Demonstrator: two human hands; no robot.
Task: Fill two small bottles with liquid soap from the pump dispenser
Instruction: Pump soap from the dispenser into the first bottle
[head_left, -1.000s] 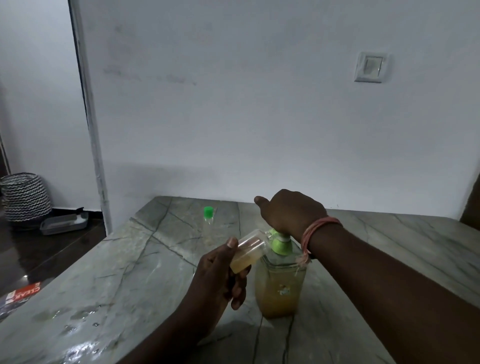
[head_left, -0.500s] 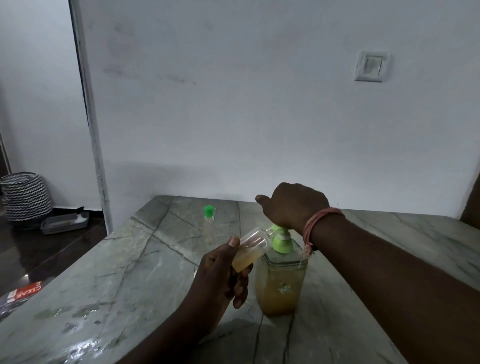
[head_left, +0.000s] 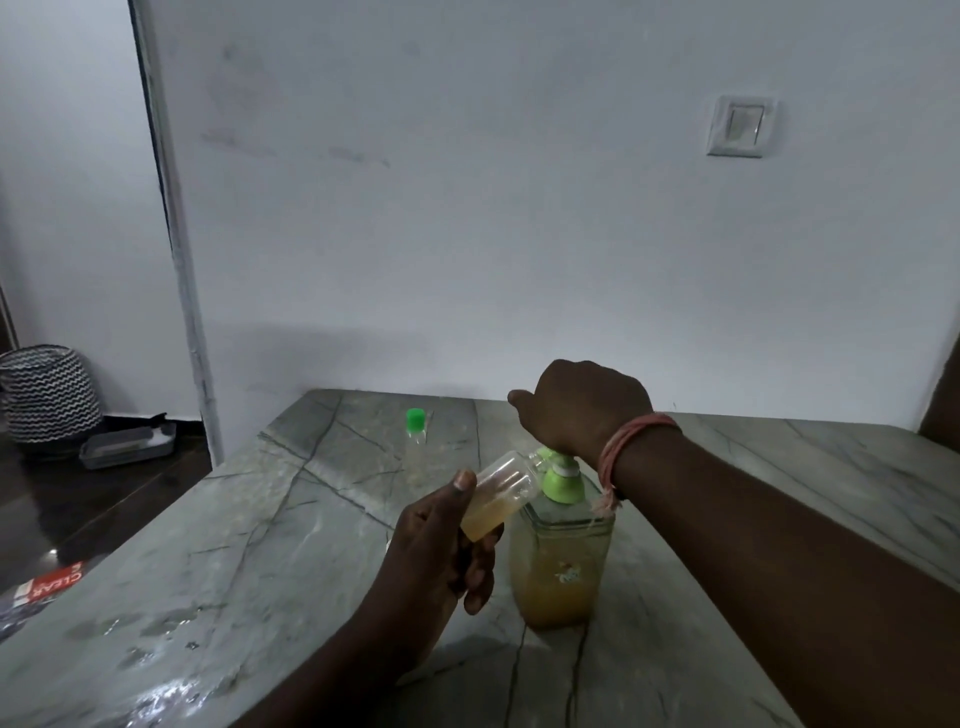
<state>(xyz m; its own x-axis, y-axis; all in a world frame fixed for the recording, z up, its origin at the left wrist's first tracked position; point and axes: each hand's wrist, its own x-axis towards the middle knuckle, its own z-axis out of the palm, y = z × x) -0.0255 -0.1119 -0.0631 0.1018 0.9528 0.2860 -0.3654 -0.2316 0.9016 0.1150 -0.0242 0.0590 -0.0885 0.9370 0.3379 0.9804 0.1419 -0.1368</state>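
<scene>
A clear pump dispenser (head_left: 561, 566), about half full of amber soap, stands on the grey marble table (head_left: 260, 545). My right hand (head_left: 582, 405) is curled over its green pump head (head_left: 561, 480) from above; the nozzle tip is hidden. My left hand (head_left: 436, 551) holds a small clear bottle (head_left: 498, 493) tilted, its mouth up against the pump's nozzle. Amber soap fills that bottle's lower end. A second small clear bottle with a green cap (head_left: 415, 423) stands farther back on the table, left of the dispenser.
The table meets a white wall with a light switch (head_left: 740, 126). Wet patches shine on the table's near left part. On the dark floor to the left are a zigzag-patterned basket (head_left: 49, 395), a grey tray (head_left: 127, 447) and a red packet (head_left: 49, 584).
My right hand has risen a little and the pump head has come up with it. My left hand keeps the small bottle at the nozzle.
</scene>
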